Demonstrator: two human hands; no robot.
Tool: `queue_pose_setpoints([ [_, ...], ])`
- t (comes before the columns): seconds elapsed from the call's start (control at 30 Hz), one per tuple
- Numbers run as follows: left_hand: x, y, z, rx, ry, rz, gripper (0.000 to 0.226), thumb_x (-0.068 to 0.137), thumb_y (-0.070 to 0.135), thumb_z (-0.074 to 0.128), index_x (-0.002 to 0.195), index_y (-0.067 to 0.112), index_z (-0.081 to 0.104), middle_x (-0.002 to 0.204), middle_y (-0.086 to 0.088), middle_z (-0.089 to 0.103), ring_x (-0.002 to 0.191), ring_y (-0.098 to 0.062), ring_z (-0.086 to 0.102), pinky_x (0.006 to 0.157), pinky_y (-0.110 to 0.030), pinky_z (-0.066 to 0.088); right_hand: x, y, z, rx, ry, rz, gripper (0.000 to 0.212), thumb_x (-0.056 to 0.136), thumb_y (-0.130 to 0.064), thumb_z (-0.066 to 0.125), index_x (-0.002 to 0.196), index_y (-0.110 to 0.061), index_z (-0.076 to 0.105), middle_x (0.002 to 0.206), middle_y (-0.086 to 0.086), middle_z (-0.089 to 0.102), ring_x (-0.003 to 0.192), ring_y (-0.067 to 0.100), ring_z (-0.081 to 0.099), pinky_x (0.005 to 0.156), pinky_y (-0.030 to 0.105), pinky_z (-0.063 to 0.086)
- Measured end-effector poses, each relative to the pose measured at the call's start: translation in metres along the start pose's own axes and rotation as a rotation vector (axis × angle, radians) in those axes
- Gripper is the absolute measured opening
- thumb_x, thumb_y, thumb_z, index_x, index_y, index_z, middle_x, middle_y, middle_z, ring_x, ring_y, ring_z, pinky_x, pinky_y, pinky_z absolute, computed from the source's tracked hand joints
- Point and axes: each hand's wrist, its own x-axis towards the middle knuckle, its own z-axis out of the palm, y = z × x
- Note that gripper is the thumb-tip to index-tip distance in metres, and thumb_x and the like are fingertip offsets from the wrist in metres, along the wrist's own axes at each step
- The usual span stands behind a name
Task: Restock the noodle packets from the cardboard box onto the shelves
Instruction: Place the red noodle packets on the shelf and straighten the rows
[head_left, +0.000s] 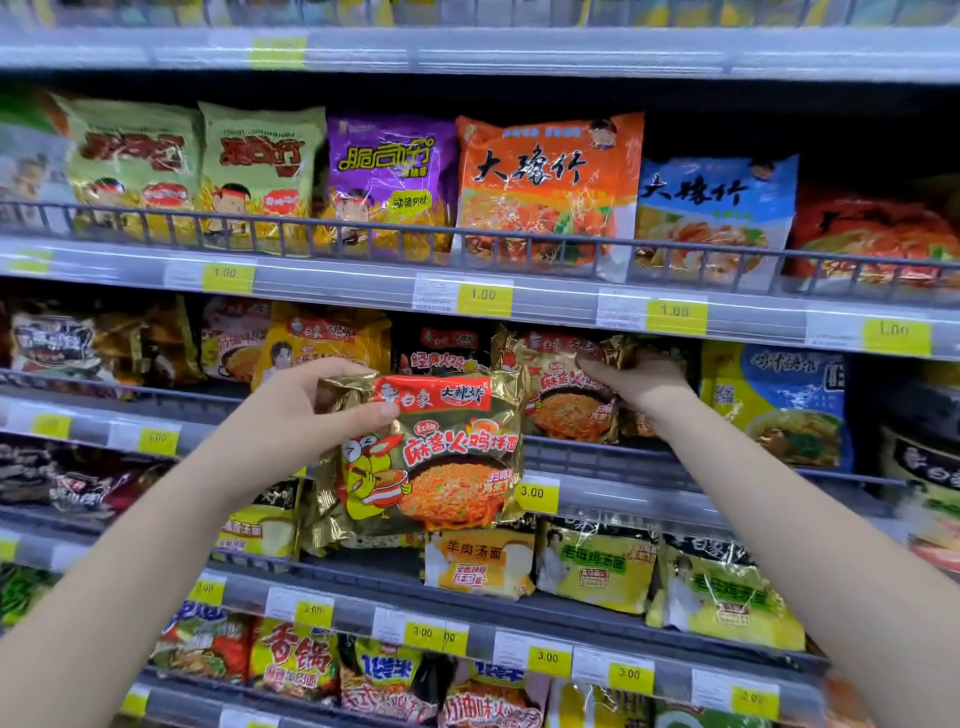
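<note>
While both bare forearms are stretched up from the bottom edge of the view, a gold noodle packet is held in front of the shelves by the left hand. Its upper left corner is pinched, with the thumb laid across the front near the red label and the fingers tucked behind. The packet is kept upright, printed side toward the camera and clear of any shelf. A bowl of orange noodles and a cartoon chicken are printed on it.

Farther in and to the right, the right hand is raised to the shelf, where a second gold packet of the same print is stood behind the wire rail. The top right corner of that packet is gripped, thumb in front and fingers curled over the crumpled edge. A yellow price tag marked 3.00 is fixed to the shelf edge just beside the held packet.

On the next shelf down, a row of yellow packets is lined up. Higher and farther back, 2 green packets, a purple packet, an orange packet and a blue packet are stood side by side behind another rail. Tags marked 1.00 are set along that edge. The topmost shelf is too blurred to be read.
</note>
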Motion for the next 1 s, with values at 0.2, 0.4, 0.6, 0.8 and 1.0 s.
queue_pose_setpoints([
  [0.2,0.012,0.005,0.009,0.015,-0.037,0.023,0.046,0.075,0.058,0.074,0.116,0.042,0.061,0.083,0.004,0.060,0.077,-0.009,0.058,0.067,-0.025,0.040,-0.010,-0.006,-0.010,-0.434,0.199,-0.126,0.059,0.085,-0.073,0.056,0.080,-0.015,0.060,0.075,0.006,0.064,0.068,0.019,0.062,0.055,0.025,0.043],
  [0.4,0.028,0.018,0.036,-0.025,-0.123,0.041,0.047,0.074,0.060,0.075,0.115,0.044,0.059,0.081,0.012,0.055,0.073,-0.008,0.053,0.065,-0.028,0.043,-0.043,0.006,-0.024,-0.129,0.186,-0.282,0.042,0.092,-0.055,0.063,0.099,-0.014,0.065,0.094,0.003,0.068,0.085,0.019,0.063,0.062,0.024,0.045],
  [0.6,0.047,0.032,0.064,-0.093,-0.185,0.058,0.047,0.068,0.064,0.078,0.109,0.047,0.061,0.113,0.006,0.067,0.104,-0.014,0.062,0.090,-0.036,0.050,-0.093,0.020,-0.024,0.167,-0.332,-0.272,0.058,0.079,-0.076,0.062,0.117,-0.032,0.055,0.121,-0.019,0.063,0.110,0.008,0.064,0.095,0.030,0.055],
  [0.8,0.057,0.043,0.086,-0.174,-0.194,0.054,0.047,0.071,0.059,0.079,0.111,0.044,0.060,0.122,0.010,0.060,0.120,-0.015,0.053,0.100,-0.036,0.042,-0.102,0.034,-0.023,0.227,-0.301,-0.256,0.043,0.077,-0.048,0.083,0.113,-0.036,0.061,0.105,-0.013,0.075,0.094,0.000,0.072,0.088,0.029,0.058],
  [1.0,0.058,0.042,0.095,-0.222,-0.259,0.034,0.107,0.064,0.048,0.087,0.152,0.014,0.037,0.155,-0.007,0.044,0.135,-0.019,0.049,0.109,-0.036,0.043,-0.091,0.038,-0.031,0.301,-0.222,-0.208,0.056,0.079,-0.050,0.080,0.124,-0.028,0.055,0.121,-0.012,0.067,0.109,0.006,0.063,0.081,0.021,0.049],
])
